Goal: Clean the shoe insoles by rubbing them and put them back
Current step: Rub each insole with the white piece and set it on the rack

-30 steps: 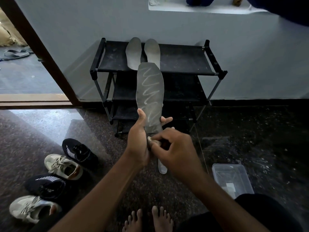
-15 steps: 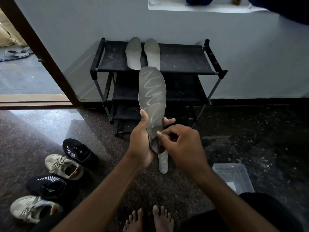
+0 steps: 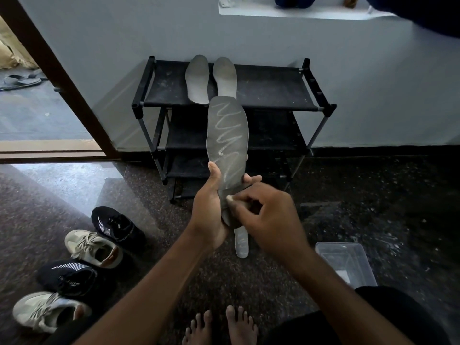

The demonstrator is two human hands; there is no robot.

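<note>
Our left hand (image 3: 209, 210) grips the insole (image 3: 227, 135) upright so our right hand (image 3: 268, 215), pinching a pale lump (image 3: 229, 198), can rub it.

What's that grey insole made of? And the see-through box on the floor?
The insole in the left hand looks like matte grey foam or felt: it bends slightly and shows pale zigzag marks. The box seems glossy clear plastic: the floor shows through its walls.

Black shoe rack (image 3: 268, 92) has two grey insoles (image 3: 198, 80) side by side on the top shelf. Dark speckled floor (image 3: 373, 195)'s got four sneakers (image 3: 94, 247) on the left, another insole (image 3: 241, 242), and a clear plastic box (image 3: 346, 262).
</note>
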